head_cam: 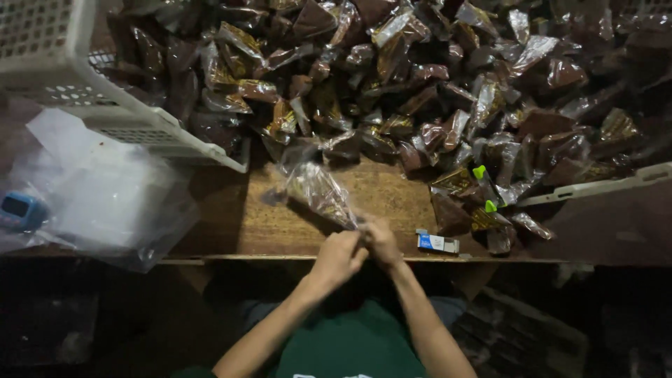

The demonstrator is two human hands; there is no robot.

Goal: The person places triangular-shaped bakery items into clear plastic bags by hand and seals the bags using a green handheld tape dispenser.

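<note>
- Left of the wooden table [280, 224]'s bare patch: white perforated crate [105, 105], tipped; loose clear plastic bags [105, 189] beside it.
- At the table's near edge: left hand [338, 257] and right hand [381, 240], both pinched shut on the narrow end of 1 clear cone-shaped packet [318, 192], seemingly mid-closing.
- Right of the hands: small white box [438, 243].
- Across the table's far side: heap of finished brown packets [434, 91], apparently many done.
</note>
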